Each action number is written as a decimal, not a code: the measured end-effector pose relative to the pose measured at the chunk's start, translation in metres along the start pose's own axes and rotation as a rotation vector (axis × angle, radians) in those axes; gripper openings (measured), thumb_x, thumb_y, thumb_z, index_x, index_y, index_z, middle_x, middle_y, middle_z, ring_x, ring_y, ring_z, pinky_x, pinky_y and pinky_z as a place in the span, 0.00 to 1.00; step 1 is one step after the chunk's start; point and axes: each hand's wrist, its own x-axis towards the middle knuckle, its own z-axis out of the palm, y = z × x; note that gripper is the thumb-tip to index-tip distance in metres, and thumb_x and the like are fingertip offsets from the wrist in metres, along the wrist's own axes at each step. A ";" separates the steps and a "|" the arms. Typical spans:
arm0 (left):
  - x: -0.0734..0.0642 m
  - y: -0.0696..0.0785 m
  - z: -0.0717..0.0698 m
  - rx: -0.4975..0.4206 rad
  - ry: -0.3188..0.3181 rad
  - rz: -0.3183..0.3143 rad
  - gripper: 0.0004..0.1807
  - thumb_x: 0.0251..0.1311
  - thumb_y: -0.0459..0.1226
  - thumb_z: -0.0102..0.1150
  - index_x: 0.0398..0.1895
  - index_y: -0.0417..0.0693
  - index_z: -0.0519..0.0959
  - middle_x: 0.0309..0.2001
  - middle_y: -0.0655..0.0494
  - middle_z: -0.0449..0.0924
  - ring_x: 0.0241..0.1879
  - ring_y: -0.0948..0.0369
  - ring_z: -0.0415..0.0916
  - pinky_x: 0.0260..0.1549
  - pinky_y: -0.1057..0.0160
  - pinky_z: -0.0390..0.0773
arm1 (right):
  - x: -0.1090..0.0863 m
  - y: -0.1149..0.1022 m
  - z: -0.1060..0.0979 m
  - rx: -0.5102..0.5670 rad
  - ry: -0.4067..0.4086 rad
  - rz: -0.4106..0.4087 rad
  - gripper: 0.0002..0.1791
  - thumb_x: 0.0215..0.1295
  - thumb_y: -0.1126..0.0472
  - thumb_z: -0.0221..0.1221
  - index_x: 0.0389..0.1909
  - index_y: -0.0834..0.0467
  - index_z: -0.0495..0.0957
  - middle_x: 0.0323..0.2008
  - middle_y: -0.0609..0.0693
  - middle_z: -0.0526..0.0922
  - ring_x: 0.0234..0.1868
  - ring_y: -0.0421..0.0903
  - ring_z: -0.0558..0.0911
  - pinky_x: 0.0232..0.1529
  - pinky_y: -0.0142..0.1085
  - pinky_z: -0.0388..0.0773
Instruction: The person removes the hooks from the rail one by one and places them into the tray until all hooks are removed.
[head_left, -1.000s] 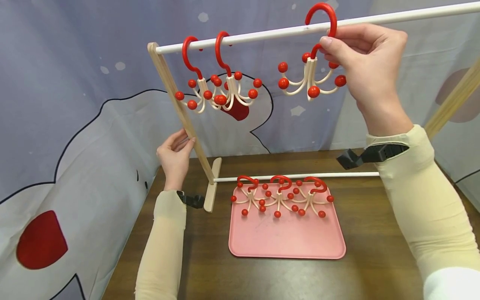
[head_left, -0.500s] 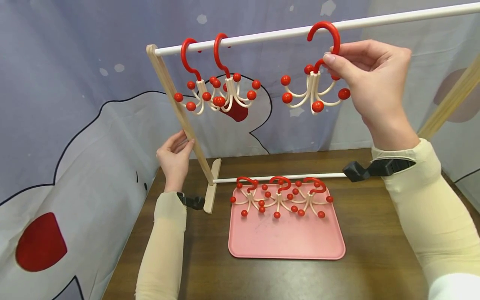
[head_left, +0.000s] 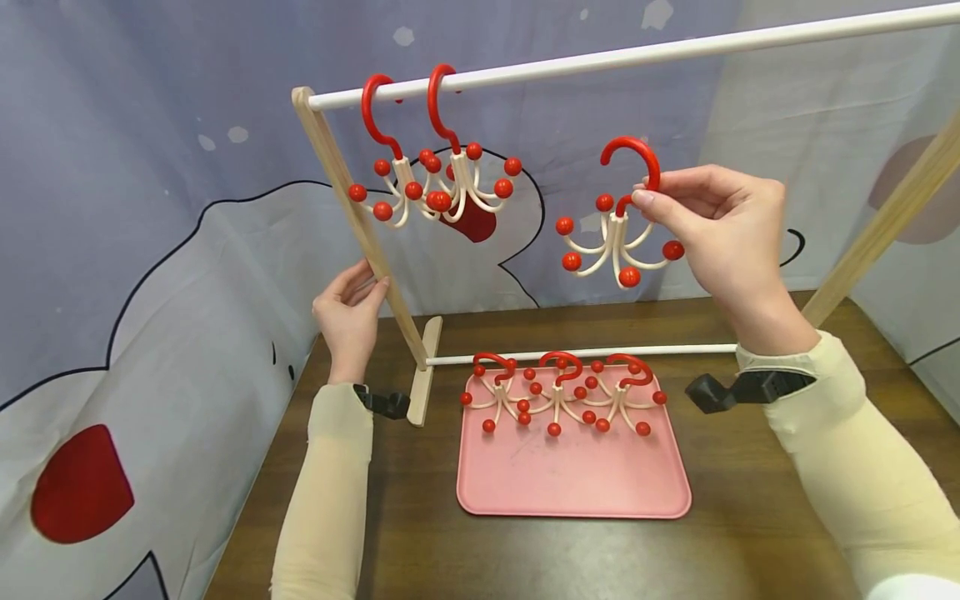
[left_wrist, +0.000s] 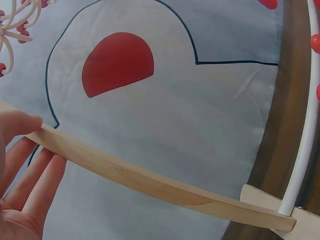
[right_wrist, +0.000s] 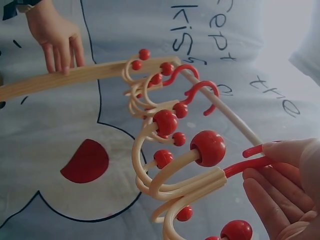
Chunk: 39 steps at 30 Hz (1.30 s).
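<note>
My right hand [head_left: 727, 242] pinches the red hook of a cream hanger [head_left: 617, 237], whose curved arms end in red balls. This hanger is in the air below the white top rail [head_left: 570, 67], apart from it. In the right wrist view, thumb and fingers hold the hook of the same hanger [right_wrist: 200, 182]. My left hand [head_left: 348, 321] grips the rack's left wooden post [head_left: 363, 225] between thumb and fingers, also visible on the post [left_wrist: 150, 179] in the left wrist view. Two like hangers, one [head_left: 367, 108] beside the post and another [head_left: 460, 171], hang on the rail.
Three more such hangers, left [head_left: 500, 392], middle [head_left: 558, 396] and right [head_left: 619, 396], lie along the back of a pink tray [head_left: 570, 475]. Behind it runs the white lower bar [head_left: 705, 350]. The right wooden post [head_left: 885, 225] slants beyond my right hand.
My right hand has lowered the hanger from the top rail, its hook coming down and away from the rail. The left hand and the other hangers stay in place.
</note>
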 end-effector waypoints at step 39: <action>0.007 -0.029 -0.005 -0.027 0.000 0.004 0.18 0.57 0.28 0.74 0.52 0.39 0.86 0.48 0.45 0.87 0.44 0.54 0.86 0.48 0.63 0.86 | -0.098 0.042 0.017 0.098 -0.282 0.050 0.09 0.55 0.77 0.72 0.37 0.69 0.86 0.33 0.57 0.89 0.32 0.48 0.89 0.32 0.32 0.88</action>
